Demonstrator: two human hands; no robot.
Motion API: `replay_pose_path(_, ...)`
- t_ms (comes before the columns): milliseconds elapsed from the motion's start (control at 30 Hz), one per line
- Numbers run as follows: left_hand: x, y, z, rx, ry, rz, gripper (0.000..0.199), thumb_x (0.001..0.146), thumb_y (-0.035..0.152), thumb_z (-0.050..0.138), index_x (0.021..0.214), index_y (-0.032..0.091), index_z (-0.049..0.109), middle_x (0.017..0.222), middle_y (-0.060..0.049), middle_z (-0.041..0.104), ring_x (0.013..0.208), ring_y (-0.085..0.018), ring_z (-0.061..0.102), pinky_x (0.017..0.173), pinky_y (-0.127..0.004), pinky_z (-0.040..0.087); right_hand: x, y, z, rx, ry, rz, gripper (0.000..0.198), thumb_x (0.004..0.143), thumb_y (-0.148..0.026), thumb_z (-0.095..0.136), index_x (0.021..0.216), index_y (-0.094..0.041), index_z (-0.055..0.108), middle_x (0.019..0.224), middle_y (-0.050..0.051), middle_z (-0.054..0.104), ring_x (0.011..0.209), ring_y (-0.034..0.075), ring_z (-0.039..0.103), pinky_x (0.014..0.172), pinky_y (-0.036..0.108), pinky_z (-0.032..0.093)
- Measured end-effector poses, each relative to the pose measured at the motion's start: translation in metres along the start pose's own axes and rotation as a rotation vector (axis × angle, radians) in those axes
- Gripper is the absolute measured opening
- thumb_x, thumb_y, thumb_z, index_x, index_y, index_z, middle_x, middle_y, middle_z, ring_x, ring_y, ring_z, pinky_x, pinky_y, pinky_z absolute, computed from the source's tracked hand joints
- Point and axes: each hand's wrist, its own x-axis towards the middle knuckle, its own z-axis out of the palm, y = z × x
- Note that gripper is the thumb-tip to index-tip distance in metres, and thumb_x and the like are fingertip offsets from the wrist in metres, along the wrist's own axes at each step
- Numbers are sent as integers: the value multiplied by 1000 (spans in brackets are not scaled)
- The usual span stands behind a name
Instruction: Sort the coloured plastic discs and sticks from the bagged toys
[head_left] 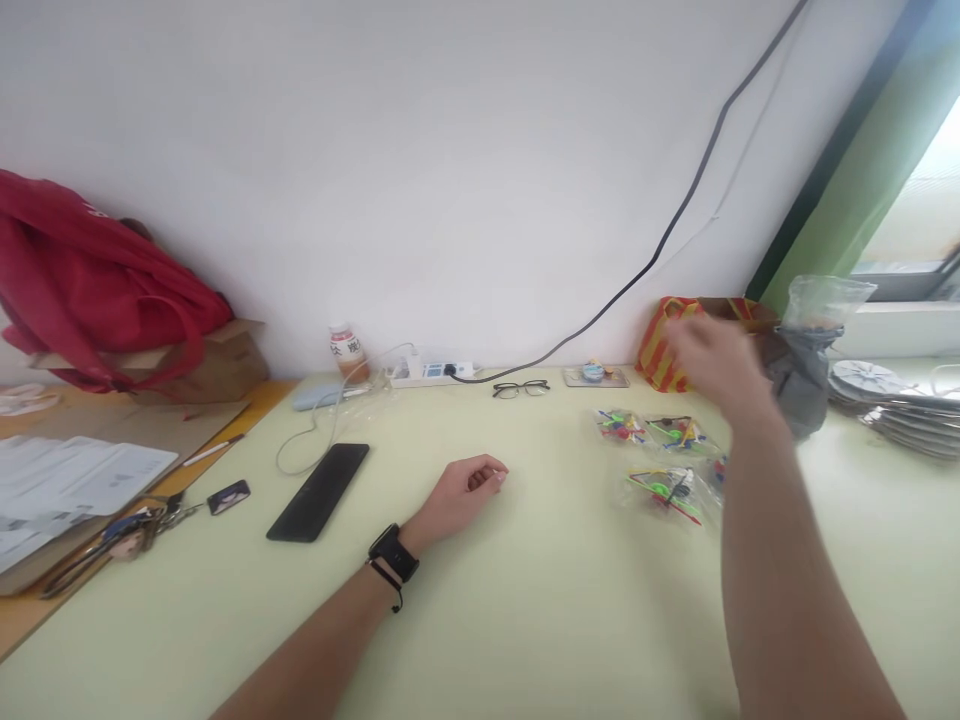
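My left hand rests on the pale green table, its fingers curled in and nothing visible in them. A black watch is on that wrist. Raised over the right side, my right hand is smeared by motion, in front of a red and yellow striped bag; its finger position is unclear. Below it on the table lie several clear plastic packets of colourful small parts, among them one packet nearest me and another farther back. My right forearm partly hides one more packet.
Left of my hand lie a black phone, keys and a white cable. Along the wall stand a bottle, a power strip and glasses. A grey bag and stacked discs occupy the right.
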Motion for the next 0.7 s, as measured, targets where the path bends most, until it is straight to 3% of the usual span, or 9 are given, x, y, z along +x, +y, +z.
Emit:
replay_pose_path(133,4,-4,-9,-127,19,-41,43,95,58,60,101,17,73,84,-5,69,74,-16,61,68,-27,48,1,-9,43,-11,-279,34,23,96,-30,63,99,-13,78,106,19,76,98,28,71,82,36,52)
replay_pose_path(333,10,-16,-23,-100,183,-62,43,91,58,65,103,17,71,89,-6,69,80,-18,63,71,-29,53,-8,-47,95,32,-467,-69,23,84,-26,72,105,-18,78,106,16,77,99,29,72,84,35,52)
replay_pose_path(433,8,-20,-23,0,251,-41,44,92,56,64,118,21,69,115,-10,70,101,-22,65,87,-34,55,-20,-85,107,134,-517,-221,25,88,-35,71,107,-20,78,116,14,76,109,28,70,90,33,51)
replay_pose_path(533,4,-22,-23,177,309,-31,60,90,55,69,142,27,57,145,-12,58,131,-29,53,109,-44,46,-34,-118,115,284,-571,-399,34,92,-46,68,121,-30,73,132,4,71,114,21,67,95,26,50)
replay_pose_path(633,2,-25,-25,258,277,-70,77,87,54,74,153,25,47,148,-15,56,144,-32,41,120,-50,35,-45,-135,126,353,-552,-424,41,100,-47,55,133,-25,66,139,9,66,124,24,62,105,32,47)
replay_pose_path(700,3,-27,-26,275,254,-69,73,87,51,75,150,23,50,142,-14,62,141,-32,46,119,-49,36,-50,-138,135,369,-531,-397,44,104,-44,47,136,-19,64,142,15,62,135,29,53,113,40,40)
